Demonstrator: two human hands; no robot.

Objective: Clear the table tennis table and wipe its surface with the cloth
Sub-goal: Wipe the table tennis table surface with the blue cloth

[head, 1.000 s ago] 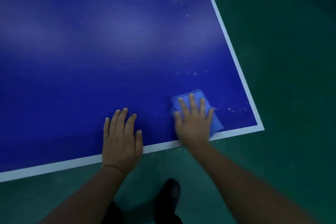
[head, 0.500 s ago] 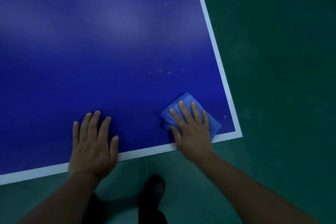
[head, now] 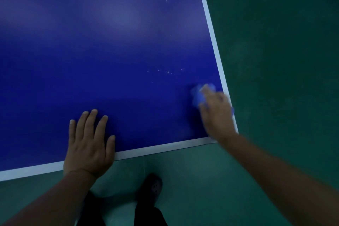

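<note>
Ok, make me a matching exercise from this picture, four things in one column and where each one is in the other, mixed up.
Things:
1. left hand
2. blue cloth
3. white specks
4. dark shoe

Places:
A. on the green floor below the table's near edge
B. flat on the table at its near white line
C. under the right hand by the table's near right corner
D. scattered on the blue surface beyond the cloth

Pairs: 1-B, 2-C, 3-D, 4-A

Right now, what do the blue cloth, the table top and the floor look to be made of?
Light blue cloth under the right hand: soft fabric, perhaps microfibre; blurred, so unsure. Dark blue table tennis table top with white edge line: hard painted board with a semi-matte sheen, showing soft light patches. Green floor: smooth, matte, possibly vinyl or coated.
</note>
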